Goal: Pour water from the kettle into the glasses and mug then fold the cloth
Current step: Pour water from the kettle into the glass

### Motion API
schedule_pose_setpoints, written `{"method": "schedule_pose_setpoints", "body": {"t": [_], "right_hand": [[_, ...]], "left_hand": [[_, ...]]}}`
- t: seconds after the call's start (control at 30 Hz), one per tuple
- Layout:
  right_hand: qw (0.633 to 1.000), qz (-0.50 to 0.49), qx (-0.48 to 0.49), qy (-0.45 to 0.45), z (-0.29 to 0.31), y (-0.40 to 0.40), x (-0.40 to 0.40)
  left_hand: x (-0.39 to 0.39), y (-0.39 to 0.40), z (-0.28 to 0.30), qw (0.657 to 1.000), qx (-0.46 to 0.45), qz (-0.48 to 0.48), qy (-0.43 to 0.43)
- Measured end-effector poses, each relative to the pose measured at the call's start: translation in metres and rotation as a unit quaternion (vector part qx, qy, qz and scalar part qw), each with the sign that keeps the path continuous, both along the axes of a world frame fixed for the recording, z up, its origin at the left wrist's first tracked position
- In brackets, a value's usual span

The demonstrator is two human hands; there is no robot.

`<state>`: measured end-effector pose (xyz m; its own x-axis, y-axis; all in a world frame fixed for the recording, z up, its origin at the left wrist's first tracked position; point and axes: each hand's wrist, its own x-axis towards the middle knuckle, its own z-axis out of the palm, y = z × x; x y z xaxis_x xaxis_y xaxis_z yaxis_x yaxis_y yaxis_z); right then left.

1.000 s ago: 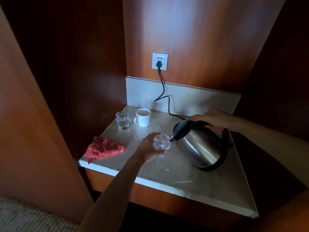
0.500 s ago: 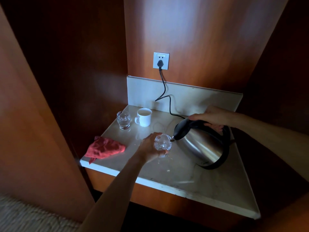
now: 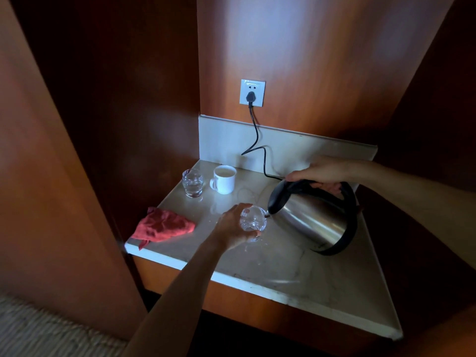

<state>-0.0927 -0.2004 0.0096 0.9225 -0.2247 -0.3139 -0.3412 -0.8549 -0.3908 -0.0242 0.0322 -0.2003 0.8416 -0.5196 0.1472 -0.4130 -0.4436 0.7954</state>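
From my remote seat, I see the right hand [image 3: 325, 171] wrapped around the black handle of the steel kettle [image 3: 313, 219], tipping it steeply to the left so that its spout sits at the rim of a clear glass [image 3: 253, 219]. The left hand [image 3: 233, 228] curls its fingers around that glass from the left side, holding it near the middle of the pale marble surface [image 3: 322, 276] — I cannot tell whether its base touches the stone or is raised off it. Whether water is running from the spout is too fine to make out.

Toward the back left corner stands a second glass [image 3: 193, 182] with water in it, and just beside it, to its right, a white mug [image 3: 224, 179] with its handle facing that glass. A crumpled red cloth [image 3: 163, 226] lies unfolded at the left front edge of the surface, one corner hanging over the lip.

A black cord [image 3: 256, 140] runs down from a white wall socket [image 3: 252, 92] across the light backsplash — its lower end passes behind the kettle. Dark wooden panels enclose the niche on both sides.
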Motion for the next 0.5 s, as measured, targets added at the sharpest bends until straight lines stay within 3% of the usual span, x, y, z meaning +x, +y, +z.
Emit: {"method": "schedule_pose_setpoints", "body": {"t": [0.5], "right_hand": [[0.996,0.022,-0.023,0.077,0.014,0.011,0.017]], "left_hand": [[0.002,0.001,-0.001,1.0,-0.001,-0.003,-0.006]]}}
